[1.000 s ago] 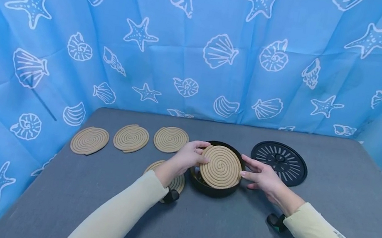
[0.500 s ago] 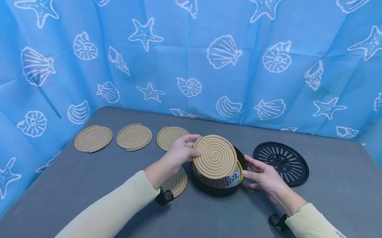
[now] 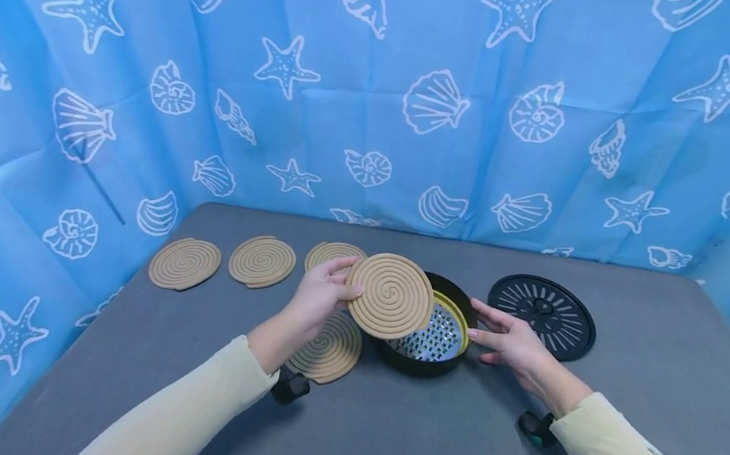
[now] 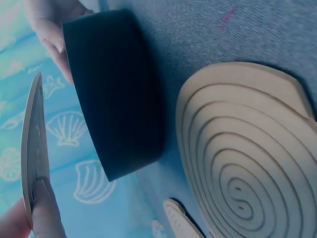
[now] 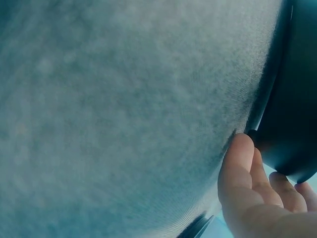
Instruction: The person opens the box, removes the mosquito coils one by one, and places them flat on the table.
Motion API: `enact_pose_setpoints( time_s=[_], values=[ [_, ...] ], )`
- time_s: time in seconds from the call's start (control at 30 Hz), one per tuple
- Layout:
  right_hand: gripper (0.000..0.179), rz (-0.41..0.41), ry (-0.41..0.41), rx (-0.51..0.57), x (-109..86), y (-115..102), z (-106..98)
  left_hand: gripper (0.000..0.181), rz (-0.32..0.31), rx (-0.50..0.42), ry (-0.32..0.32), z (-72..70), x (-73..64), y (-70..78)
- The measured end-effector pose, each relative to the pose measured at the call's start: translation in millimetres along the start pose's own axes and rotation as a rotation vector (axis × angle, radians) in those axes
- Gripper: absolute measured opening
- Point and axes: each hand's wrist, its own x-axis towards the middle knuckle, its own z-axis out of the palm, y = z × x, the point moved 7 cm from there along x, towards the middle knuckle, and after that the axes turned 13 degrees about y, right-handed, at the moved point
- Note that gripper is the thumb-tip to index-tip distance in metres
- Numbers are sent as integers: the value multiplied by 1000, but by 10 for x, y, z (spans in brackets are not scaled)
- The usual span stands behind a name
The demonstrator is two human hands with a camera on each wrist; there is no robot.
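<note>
My left hand [image 3: 312, 298] pinches a tan mosquito coil [image 3: 391, 296] by its left edge, thumb on the near face. It is raised and overlaps the left part of a round black tin [image 3: 421, 367] in the head view. Inside the tin show a yellow ring [image 3: 460, 320] and a silvery perforated plate [image 3: 437, 338]. From the left wrist, the held coil [image 4: 34, 139] appears edge-on, apart from the tin's dark wall [image 4: 114, 94]. My right hand [image 3: 518, 354] has its extended fingers at the tin's right side; the right wrist view shows these fingers [image 5: 240, 158] against the black wall.
Another coil [image 3: 324, 351] lies on the grey table [image 3: 400, 451] under my left wrist. Further coils lie in a row at the back left, one [image 3: 262, 262] in the middle of it. The slotted black lid [image 3: 542, 315] lies behind my right hand. A blue shell-print curtain [image 3: 372, 100] hangs behind.
My left hand has lifted the coil off the tin and moved it left, uncovering the yellow ring and the perforated plate. My right hand has stayed by the tin's right side.
</note>
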Motion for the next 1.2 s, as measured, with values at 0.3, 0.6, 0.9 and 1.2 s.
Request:
enact_pose_setpoints(
  time_s=[0.3, 0.6, 0.9, 1.2],
  values=[
    [73, 15, 5, -1, -8, 10, -10, 59, 0, -16, 30, -160, -47, 21],
    [71, 17, 4, -5, -16, 2, -3, 58, 16, 2, 62, -328, -116, 38],
    [71, 23, 6, -14, -7, 16, -1, 59, 13, 5, 61, -503, -159, 28],
    [72, 20, 5, -13, 4, 21, -10, 60, 5, 10, 74, -684, -194, 28]
  ],
)
